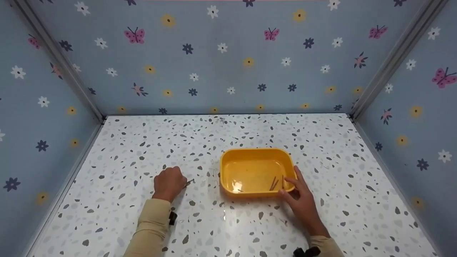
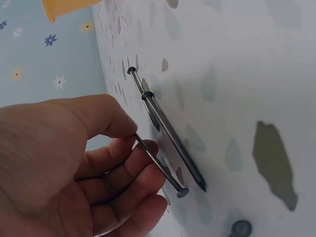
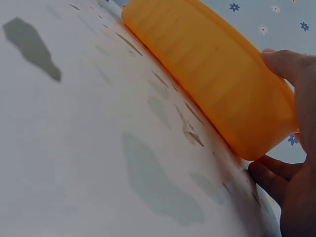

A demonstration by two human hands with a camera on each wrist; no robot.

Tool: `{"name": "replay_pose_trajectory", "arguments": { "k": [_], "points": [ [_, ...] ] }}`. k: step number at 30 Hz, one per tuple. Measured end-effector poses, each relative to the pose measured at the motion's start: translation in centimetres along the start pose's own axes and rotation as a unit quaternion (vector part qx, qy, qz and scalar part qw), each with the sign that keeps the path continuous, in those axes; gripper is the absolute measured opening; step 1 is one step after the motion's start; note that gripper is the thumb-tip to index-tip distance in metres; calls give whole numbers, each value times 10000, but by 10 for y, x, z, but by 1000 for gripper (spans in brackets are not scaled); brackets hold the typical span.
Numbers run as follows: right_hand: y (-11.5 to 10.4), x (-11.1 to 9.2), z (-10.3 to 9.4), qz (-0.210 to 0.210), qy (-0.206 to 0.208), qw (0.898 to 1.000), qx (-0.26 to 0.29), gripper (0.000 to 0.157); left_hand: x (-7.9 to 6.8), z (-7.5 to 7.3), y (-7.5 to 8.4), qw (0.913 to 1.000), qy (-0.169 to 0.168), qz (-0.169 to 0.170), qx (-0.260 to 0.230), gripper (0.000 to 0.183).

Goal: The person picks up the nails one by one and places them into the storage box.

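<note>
My left hand pinches a nail between thumb and fingertip, its flat head pointing away from the grip. Beside those fingers, two more nails lie close together on the speckled table. Another nail's head shows at the bottom edge of the left wrist view. At its near right corner, a yellow plastic container is gripped by my right hand, fingers over the rim and thumb at the front wall. Several nails lie inside the container, mostly toward its right end.
The white speckled tabletop runs back to a blue wall printed with flowers and butterflies. Side panels in the same pattern close off left and right.
</note>
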State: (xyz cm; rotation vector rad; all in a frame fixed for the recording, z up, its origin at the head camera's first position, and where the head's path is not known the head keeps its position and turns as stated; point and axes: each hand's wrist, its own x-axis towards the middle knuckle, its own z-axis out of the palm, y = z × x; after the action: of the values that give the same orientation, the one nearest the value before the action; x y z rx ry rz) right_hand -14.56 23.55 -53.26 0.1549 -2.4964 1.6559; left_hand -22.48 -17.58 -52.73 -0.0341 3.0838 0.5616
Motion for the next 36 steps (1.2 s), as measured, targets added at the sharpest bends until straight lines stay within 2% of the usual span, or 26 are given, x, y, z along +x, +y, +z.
{"name": "replay_pose_trajectory", "arguments": {
  "k": [7, 10, 15, 24, 36],
  "points": [
    [-1, 0, -1, -20, -25, 10000, 54, 43, -2, 2, -2, 9984, 495, 254, 28, 16],
    [1, 0, -1, -25, -36, 10000, 81, 43, -4, 3, -3, 9977, 598, 317, -31, 10],
    [2, 0, -1, -40, -34, 9999, 130, 42, -6, 3, -4, 9963, 720, 446, -151, 10],
    [1, -1, 0, 17, -26, 9999, 103, 40, -7, 2, -1, 9970, 612, 356, -322, 10],
    [-3, -1, -1, 79, -40, 9999, -53, 41, -7, 0, 6, 9959, 767, 399, -279, 6]
  ]
}}
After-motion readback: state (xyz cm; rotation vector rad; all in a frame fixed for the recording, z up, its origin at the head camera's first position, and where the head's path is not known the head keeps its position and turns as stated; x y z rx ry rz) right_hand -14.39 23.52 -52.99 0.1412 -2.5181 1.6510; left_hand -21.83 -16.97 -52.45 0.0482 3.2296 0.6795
